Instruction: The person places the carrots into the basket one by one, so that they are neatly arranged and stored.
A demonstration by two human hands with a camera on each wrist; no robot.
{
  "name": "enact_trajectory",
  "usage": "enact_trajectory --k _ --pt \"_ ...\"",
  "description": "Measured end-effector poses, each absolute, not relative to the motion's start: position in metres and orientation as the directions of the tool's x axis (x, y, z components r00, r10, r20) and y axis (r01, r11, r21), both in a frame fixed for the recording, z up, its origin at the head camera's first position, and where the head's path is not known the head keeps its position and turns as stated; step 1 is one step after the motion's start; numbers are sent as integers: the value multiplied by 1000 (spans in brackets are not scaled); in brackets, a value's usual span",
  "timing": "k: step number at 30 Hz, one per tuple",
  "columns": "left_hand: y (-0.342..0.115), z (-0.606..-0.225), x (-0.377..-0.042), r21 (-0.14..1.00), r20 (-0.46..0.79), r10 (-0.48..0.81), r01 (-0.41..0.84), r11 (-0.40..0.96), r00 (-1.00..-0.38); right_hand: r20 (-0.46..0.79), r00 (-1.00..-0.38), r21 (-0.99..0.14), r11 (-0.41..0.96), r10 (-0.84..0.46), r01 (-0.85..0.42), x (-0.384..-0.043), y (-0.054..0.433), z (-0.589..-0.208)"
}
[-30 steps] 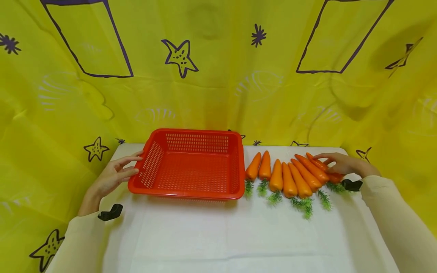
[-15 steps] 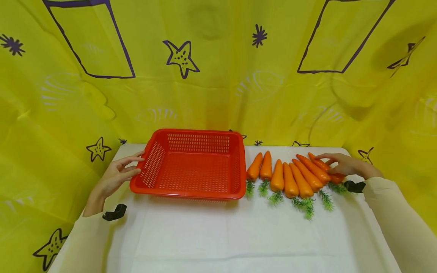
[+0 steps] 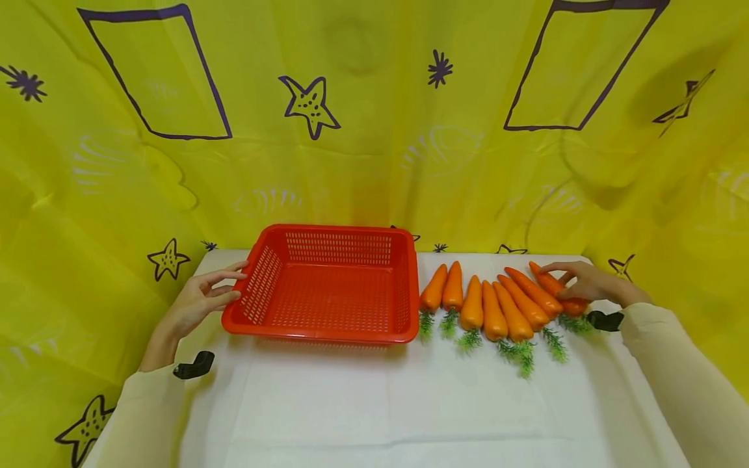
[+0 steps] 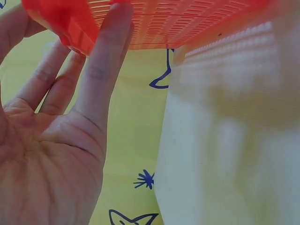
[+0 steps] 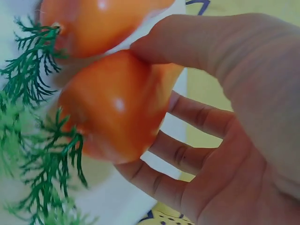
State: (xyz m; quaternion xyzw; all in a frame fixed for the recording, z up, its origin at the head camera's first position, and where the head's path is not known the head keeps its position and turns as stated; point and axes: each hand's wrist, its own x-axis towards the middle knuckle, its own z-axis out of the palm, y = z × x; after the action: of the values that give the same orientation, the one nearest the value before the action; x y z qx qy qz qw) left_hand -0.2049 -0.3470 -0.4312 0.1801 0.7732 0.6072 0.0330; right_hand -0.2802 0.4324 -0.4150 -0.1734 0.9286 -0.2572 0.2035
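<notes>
A red plastic basket (image 3: pixel 333 336) with slotted walls sits on the white table. At its left side, my left hand (image 3: pixel 196 302) touches the rim with fingers and thumb extended; the left wrist view shows the thumb (image 4: pixel 98 75) against the basket wall (image 4: pixel 154 23). To the basket's right lie several orange carrots (image 3: pixel 494 312) with green tops, fanned in a row. My right hand (image 3: pixel 591 283) holds the rightmost carrot (image 3: pixel 547 281) between thumb and fingers. In the right wrist view this carrot (image 5: pixel 117 108) has its thick end exposed, while the hand hides part of its narrow end.
Behind and at both sides hangs a yellow curtain (image 3: pixel 363 169) printed with stars and shells, close to both arms. White cloth (image 3: pixel 374 403) covers the table in front of the basket. The carrot tops (image 3: pixel 521 354) point toward the front.
The view has shifted slightly. The rightmost carrot's tip now stands a little farther from its neighbour, with my right hand still around it. My left hand stays at the basket rim.
</notes>
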Motion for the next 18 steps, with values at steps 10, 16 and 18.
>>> enact_trajectory --k 10,16,18 --pt "-348 -431 -205 951 177 315 245 189 -932 -312 -880 -621 777 -359 -97 -271 431 -384" --pt "-349 -433 -206 949 190 324 258 180 -927 -232 -901 -669 733 -366 -125 -263 430 -370" --pt "-348 -433 -206 949 192 327 260 178 -925 -209 -906 -699 705 -368 -125 -261 429 -365"
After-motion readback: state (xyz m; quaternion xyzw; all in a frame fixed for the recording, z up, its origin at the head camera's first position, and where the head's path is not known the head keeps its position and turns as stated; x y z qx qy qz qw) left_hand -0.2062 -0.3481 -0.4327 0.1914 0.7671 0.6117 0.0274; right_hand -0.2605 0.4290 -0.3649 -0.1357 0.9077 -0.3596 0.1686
